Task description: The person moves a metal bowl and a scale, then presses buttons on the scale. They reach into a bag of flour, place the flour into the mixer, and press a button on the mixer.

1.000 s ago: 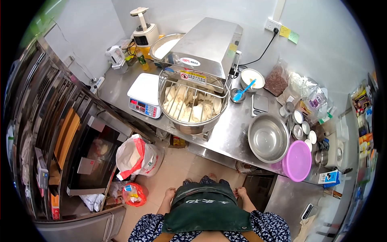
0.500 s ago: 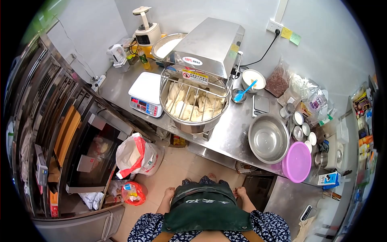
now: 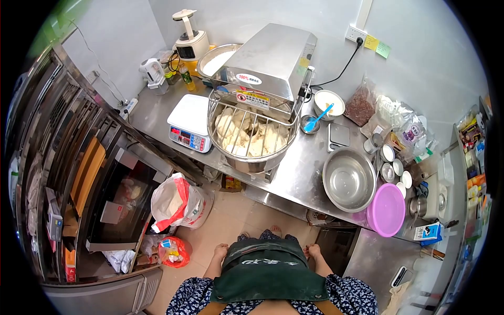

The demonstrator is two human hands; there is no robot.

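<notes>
I see the left hand [image 3: 221, 251] and right hand [image 3: 313, 250] curled closed, low. From their fingers, dough [image 3: 257, 144] in the mixer [image 3: 273, 60] lies well ahead, nearer the left.

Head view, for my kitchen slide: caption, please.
Dough lies in a mixer; left hand and right hand flank the green apron.

Shows pale, plain walls [image 3: 118, 44] meeting in a corner at the back left. Has a white conduit [image 3: 363, 14] running down to a socket [image 3: 354, 34] on the back wall [image 3: 430, 73], yellow and green notes [image 3: 371, 42] just beside it. Has a steel desk [image 3: 299, 176] set along that wall, with bright glare on its front part. Shows a tall metal rack [image 3: 68, 118] and a dark-fronted oven [image 3: 137, 202] at left, and a beige floor [image 3: 262, 212] below.
</notes>
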